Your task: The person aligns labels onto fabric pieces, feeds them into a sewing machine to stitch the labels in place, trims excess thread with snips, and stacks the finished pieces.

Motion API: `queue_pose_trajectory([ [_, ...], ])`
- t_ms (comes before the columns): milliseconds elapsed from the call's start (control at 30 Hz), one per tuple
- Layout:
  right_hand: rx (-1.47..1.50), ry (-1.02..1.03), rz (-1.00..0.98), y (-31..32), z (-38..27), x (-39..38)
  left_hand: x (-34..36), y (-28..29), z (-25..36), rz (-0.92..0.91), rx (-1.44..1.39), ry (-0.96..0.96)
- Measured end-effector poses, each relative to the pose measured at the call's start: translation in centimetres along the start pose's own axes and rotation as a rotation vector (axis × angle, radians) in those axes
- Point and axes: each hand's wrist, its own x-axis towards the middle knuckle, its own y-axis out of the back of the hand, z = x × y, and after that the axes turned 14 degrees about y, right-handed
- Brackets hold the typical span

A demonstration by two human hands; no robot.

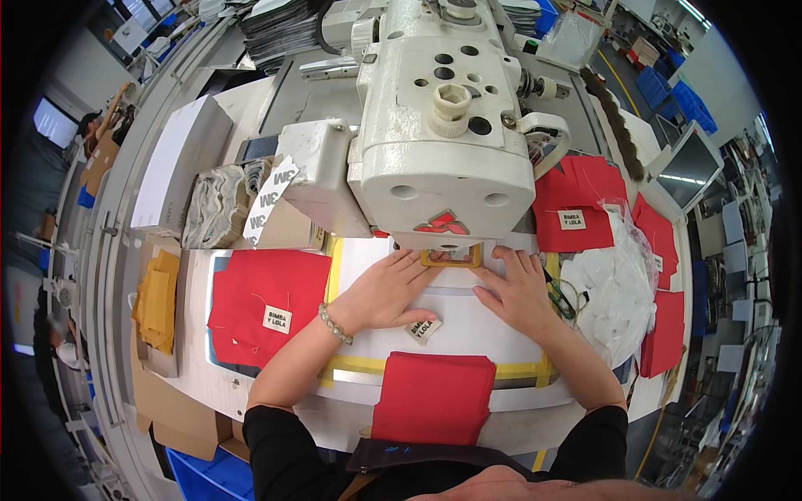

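Both my hands lie spread on a white sheet (451, 313) under the head of a white industrial sewing machine (451, 184). My left hand (383, 292), with a beaded bracelet at the wrist, has its fingertips at the left side of a yellow frame (451, 256) below the needle area. Its thumb rests beside a small cream printed label (423, 330). My right hand (520, 294) has its fingers apart at the frame's right side. Nothing shows in either hand, though the left fingertips are partly hidden. A stack of red fabric pieces (434, 392) lies nearest me.
Red pieces with sewn labels (267, 305) lie left; more red fabric (576, 200) is at right. White cloth in a plastic bag (610, 284) and scissors (560, 299) sit beside my right hand. A box of grey bundles (219, 204) and yellow pieces (159, 301) stand left.
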Motion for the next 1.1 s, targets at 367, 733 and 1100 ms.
queue_pose_trajectory([
  [367, 0.013, -0.006, 0.016, 0.1, -0.1, 0.0, 0.0, 0.2, 1.4, 0.055, 0.127, 0.154],
  [733, 0.066, -0.053, -0.015, -0.2, -0.3, -0.1, 1.6, 0.0, -0.1, 0.005, 0.236, 0.194],
  [1100, 0.035, -0.013, 0.044, -0.3, -0.1, -0.2, -3.3, 3.5, 0.1, 0.088, 0.320, 0.256],
])
